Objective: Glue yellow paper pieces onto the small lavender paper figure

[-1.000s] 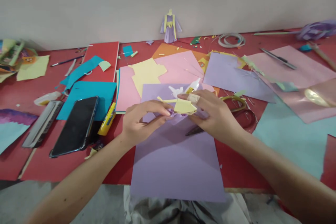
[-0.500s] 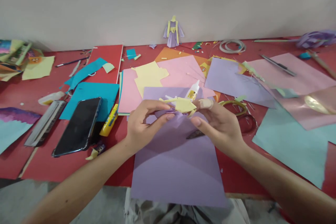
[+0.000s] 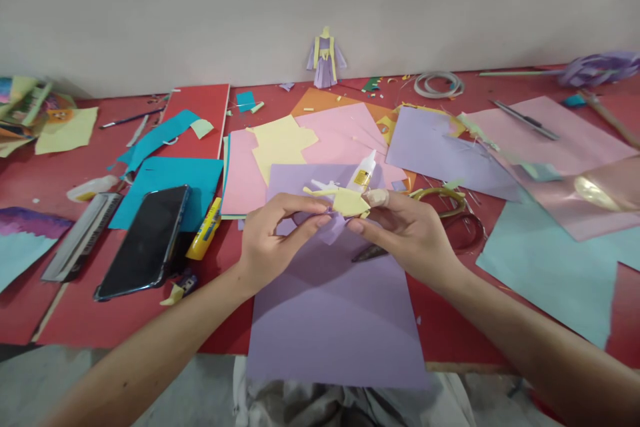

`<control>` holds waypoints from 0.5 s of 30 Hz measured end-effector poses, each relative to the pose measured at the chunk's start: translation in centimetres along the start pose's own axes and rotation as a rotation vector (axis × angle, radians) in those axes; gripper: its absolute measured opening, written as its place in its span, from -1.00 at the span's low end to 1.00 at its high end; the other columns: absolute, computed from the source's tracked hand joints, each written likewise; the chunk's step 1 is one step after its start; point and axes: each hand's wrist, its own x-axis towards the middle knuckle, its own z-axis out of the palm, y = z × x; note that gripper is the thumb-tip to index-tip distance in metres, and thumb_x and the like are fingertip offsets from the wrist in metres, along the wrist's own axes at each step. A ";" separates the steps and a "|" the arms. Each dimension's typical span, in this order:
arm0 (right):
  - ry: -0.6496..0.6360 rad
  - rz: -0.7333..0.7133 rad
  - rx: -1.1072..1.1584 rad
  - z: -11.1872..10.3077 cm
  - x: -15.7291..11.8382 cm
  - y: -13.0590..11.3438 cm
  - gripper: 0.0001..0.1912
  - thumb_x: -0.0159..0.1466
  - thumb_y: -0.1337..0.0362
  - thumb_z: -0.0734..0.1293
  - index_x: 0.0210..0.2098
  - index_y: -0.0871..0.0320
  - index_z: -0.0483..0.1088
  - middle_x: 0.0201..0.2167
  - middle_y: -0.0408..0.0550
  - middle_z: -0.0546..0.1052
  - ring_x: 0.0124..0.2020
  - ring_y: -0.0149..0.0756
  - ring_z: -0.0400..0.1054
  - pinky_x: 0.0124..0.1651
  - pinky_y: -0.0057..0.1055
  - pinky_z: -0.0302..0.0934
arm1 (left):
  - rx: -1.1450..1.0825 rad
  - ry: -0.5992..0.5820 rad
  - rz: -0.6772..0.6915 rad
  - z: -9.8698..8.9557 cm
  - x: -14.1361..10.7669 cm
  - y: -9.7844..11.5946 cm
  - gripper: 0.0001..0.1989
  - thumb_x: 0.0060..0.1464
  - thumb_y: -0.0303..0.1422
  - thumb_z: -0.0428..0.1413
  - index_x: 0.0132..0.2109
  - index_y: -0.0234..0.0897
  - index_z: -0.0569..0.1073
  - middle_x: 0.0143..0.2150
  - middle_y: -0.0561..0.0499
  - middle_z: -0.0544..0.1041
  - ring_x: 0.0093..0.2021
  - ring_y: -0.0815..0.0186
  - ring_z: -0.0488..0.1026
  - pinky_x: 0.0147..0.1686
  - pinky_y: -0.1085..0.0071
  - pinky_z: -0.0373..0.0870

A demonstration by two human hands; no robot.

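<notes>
Yellow-and-lilac folded paper piece (image 3: 345,203) sits pinched between both hands: left hand (image 3: 273,233) fingers grip its left end, right hand (image 3: 407,233) fingers its right, above a lilac paper sheet (image 3: 333,313).

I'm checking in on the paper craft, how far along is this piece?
Done: a finished purple-and-yellow paper doll stands by the wall. In hand: left hand and right hand grip a small yellow-and-purple folded paper piece. It looks far smaller and plainer than the doll, so probably much is left.
</notes>
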 end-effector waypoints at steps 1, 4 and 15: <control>0.004 0.003 -0.009 0.0 0.0 -0.1 -0.79 0.10 0.23 0.59 -0.28 0.03 0.57 -0.30 -0.16 0.64 -0.22 -0.28 0.54 -0.10 -0.38 0.47 | -0.003 -0.005 0.017 0.0 0.0 -0.1 -0.80 0.13 -0.54 0.28 -0.11 -0.20 0.58 -0.18 0.02 0.68 -0.15 0.34 0.65 -0.16 0.51 0.61; 0.018 -0.002 -0.033 0.0 0.0 -0.2 -0.79 0.11 0.20 0.58 -0.27 0.04 0.57 -0.29 -0.14 0.64 -0.21 -0.27 0.54 -0.10 -0.37 0.47 | -0.021 -0.029 0.073 0.0 0.1 -0.3 -0.76 0.13 -0.59 0.27 -0.10 -0.20 0.58 -0.17 0.02 0.68 -0.13 0.34 0.65 -0.07 0.47 0.60; 0.054 -0.020 -0.069 0.2 0.2 -0.2 -0.77 0.10 0.20 0.58 -0.27 0.07 0.57 -0.29 -0.11 0.64 -0.25 -0.26 0.55 -0.15 -0.35 0.50 | 0.012 -0.082 0.080 -0.2 0.6 0.0 -0.85 0.18 -0.52 0.23 -0.15 -0.20 0.59 -0.22 0.00 0.68 -0.16 0.30 0.64 -0.14 0.41 0.59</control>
